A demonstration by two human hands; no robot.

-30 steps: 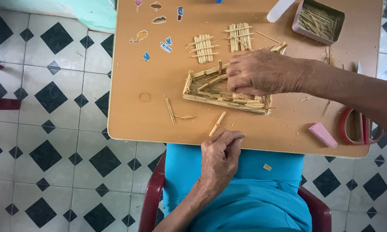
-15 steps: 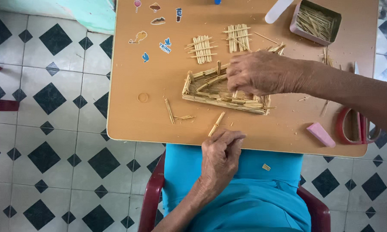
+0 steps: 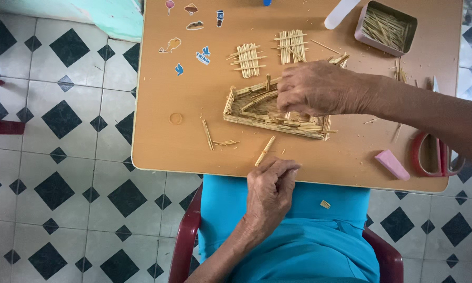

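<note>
Checkered black-and-white floor tiles surround an orange-brown counter, and near its middle lies the stick frame, a shallow boat-shaped tray built of thin pale sticks laid side by side. It looks very light and brittle, likely to come apart at its joints if squeezed, so the firmer rim rails at the long sides seem the safest place to take hold, with a soft pinch. Over its right end rests the right hand, fingers curled down onto the sticks, touching the frame; whether it pinches a stick I cannot tell. At the counter's near edge, the left hand is loosely closed, fingertips bunched, holding nothing visible, just beside a loose stick. Farther out lie two stick mats, a tin of sticks, red scissors and a pink wedge.
</note>
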